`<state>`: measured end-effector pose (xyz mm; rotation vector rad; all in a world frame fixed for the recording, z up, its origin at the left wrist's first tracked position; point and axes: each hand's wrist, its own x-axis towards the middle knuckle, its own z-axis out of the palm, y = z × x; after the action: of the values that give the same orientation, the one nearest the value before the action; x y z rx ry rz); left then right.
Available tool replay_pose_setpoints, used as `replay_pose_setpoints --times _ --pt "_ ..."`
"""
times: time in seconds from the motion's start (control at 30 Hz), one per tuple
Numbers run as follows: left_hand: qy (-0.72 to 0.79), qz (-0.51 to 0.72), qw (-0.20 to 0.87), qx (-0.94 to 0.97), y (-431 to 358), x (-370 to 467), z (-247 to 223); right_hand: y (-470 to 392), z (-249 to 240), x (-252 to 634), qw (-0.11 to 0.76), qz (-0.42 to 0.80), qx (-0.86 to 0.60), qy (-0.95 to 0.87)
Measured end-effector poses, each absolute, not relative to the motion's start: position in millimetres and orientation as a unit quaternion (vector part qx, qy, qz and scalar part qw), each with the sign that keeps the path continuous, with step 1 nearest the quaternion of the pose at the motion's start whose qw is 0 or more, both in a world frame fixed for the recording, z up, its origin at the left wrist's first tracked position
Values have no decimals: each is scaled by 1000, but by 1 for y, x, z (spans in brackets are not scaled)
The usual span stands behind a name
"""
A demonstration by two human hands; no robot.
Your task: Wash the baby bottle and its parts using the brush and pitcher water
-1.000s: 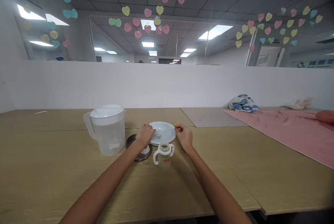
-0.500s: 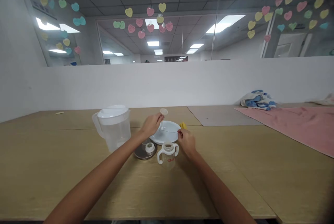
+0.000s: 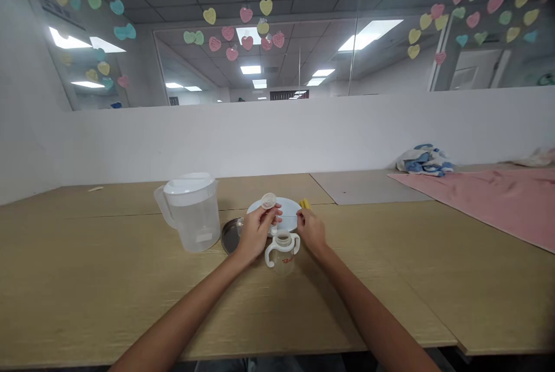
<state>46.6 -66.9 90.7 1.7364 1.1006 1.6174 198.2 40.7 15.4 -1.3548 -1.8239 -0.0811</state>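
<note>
My left hand is closed on a small clear round piece, which shows above the fingertips. The fingers of my right hand are pinched on a thin dark line, perhaps a wire or thin brush stem, that runs leftward over the white plate. A clear bottle with a white two-handled collar and red print stands open-topped between my hands, in front of the plate. Behind my left hand lies a round metal tray, partly hidden by it. Something yellow shows behind my right hand.
At the left stands a clear lidded pitcher with a white handle. A pink cloth covers the table's right side, near a crumpled blue and white cloth. A white wall rises behind the table.
My left hand has come down and nearer, lowering the clear piece and tilting it. It now covers part of the tray, hiding the small white ring. My right hand has hardly moved.
</note>
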Motion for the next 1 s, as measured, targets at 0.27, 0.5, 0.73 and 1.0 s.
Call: replay_pose_setpoints --times 0.27,0.5,0.73,1.0 --pt "380 671 225 595 -64 60 72 41 13 198 428 -18 -534 -729" --pt "373 721 200 549 -56 64 55 36 16 198 431 -18 -532 -729" --pt "405 658 134 621 -53 54 33 39 14 198 433 -25 -528 -730" --pt "394 560 71 725 -61 51 28 41 9 199 456 -26 -509 -730"
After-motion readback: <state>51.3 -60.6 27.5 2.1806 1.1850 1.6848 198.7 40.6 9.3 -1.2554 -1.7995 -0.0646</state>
